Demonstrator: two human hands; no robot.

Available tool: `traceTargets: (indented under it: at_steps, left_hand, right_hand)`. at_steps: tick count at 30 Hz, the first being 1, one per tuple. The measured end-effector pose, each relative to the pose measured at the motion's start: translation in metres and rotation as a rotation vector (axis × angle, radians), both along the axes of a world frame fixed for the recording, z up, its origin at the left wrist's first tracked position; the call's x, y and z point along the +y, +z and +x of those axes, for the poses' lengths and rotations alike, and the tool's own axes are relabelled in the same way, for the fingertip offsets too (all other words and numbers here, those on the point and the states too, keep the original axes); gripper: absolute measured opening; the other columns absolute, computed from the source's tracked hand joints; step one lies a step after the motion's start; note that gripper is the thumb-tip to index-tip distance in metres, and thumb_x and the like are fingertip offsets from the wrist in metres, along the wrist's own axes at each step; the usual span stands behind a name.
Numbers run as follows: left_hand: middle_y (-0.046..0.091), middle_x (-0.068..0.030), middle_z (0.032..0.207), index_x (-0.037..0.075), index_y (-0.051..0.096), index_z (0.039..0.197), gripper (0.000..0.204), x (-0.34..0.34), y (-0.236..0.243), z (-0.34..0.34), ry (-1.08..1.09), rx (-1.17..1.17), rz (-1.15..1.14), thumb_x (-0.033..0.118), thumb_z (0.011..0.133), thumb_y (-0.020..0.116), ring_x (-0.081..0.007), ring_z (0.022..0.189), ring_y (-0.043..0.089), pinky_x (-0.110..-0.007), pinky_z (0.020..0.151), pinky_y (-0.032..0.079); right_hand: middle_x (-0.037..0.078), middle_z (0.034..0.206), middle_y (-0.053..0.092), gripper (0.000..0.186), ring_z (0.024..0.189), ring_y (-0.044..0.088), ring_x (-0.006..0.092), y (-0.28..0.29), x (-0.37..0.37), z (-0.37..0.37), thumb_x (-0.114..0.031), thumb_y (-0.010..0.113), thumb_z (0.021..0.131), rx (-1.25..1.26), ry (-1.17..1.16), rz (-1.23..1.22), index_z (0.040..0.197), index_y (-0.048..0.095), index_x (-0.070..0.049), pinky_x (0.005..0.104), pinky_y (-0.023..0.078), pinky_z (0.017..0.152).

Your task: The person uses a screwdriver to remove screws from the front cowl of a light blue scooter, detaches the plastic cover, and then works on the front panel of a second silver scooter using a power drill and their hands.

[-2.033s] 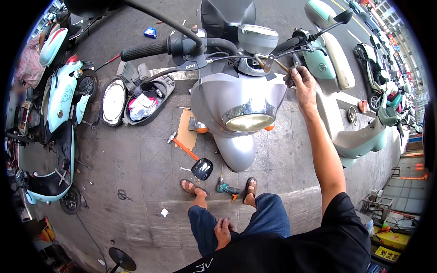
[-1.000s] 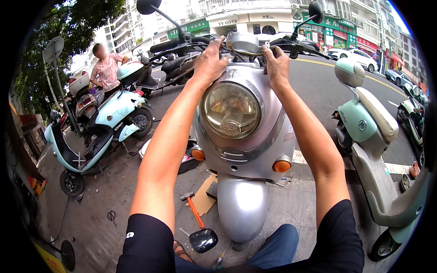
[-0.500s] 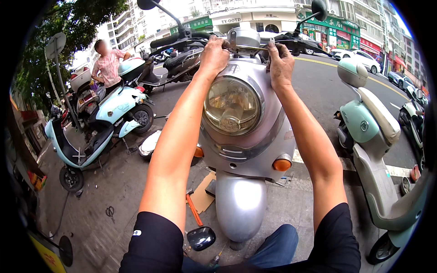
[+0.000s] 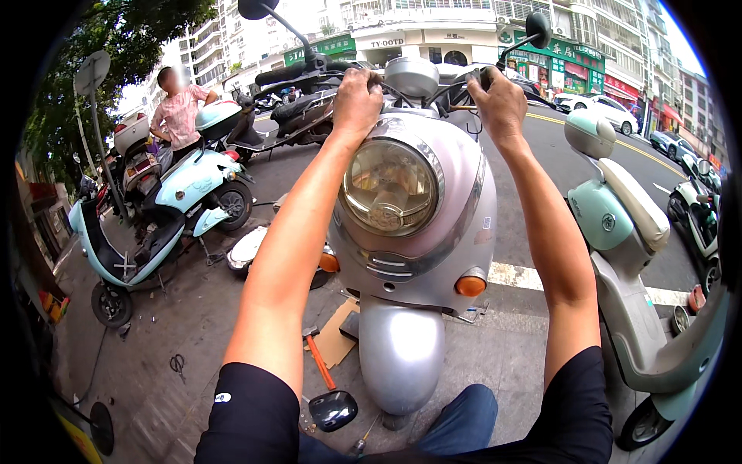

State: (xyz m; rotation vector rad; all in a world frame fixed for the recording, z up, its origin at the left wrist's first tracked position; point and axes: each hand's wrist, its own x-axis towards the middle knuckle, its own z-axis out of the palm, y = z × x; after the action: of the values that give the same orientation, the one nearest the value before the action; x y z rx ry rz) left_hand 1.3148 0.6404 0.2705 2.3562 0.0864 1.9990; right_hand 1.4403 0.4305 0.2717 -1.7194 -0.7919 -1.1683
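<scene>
A silver scooter (image 4: 460, 209) stands facing me, with its round headlight (image 4: 389, 185) between my forearms. Above the headlight sits a round silver housing (image 4: 411, 77) on the handlebar (image 4: 456, 99), with dark cables around it. My left hand (image 4: 357, 107) is closed round the handlebar just left of that housing; its fingertips are partly hidden. On the other side, my right hand (image 4: 498, 107) grips the handlebar, thumb toward me and fingers curled over the far side. A loop of wire hangs below the right hand. Mirrors rise on stalks at both sides.
Below lie an orange-handled hammer (image 4: 321, 362), cardboard (image 4: 338, 336), a loose black mirror (image 4: 333, 411), a screwdriver (image 4: 360, 445) and scissors (image 4: 178, 366). Light-blue scooters stand left (image 4: 185, 185) and right (image 4: 607, 220). A person in a pink shirt (image 4: 182, 124) is behind the left one.
My right hand has shifted right, from beside the round housing onto the handlebar. The housing now shows more fully. My left hand stays at about the same place.
</scene>
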Motion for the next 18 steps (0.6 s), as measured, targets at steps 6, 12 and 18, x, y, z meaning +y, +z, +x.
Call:
traceTargets:
  at_steps: [6,12,18]
  left_hand:
    - [0.067,-0.0175,0.092,0.004,0.063,0.099,0.022,-0.009,-0.003,-0.004,-0.067,0.099,-0.172,0.014,0.080,0.057,-0.0337,0.091,0.064,-0.042,0.084,0.049]
    - [0.067,-0.0142,0.099,0.006,0.060,0.109,0.031,-0.003,-0.003,-0.004,-0.049,0.177,-0.183,0.020,0.081,0.059,-0.0291,0.094,0.065,-0.036,0.086,0.049]
    - [0.068,-0.0131,0.099,0.006,0.061,0.111,0.033,-0.004,-0.002,-0.001,-0.065,0.235,-0.173,0.020,0.082,0.059,-0.0277,0.094,0.065,-0.036,0.087,0.049]
  right_hand:
    - [0.014,0.073,0.067,0.031,0.072,0.066,0.0319,0.009,0.018,0.002,-0.038,0.065,0.082,-0.041,0.077,-0.047,0.085,0.064,-0.008,0.0419,0.050,0.068]
    - [0.005,0.076,0.067,0.018,0.066,0.061,0.0119,-0.043,0.028,0.014,-0.021,0.067,0.087,-0.098,0.527,0.300,0.092,0.065,-0.003,0.0262,0.047,0.061]
    - [0.003,0.082,0.066,0.016,0.072,0.061,0.0108,-0.067,0.023,0.011,-0.018,0.064,0.090,0.349,0.964,0.572,0.098,0.063,-0.004,0.0221,0.045,0.067]
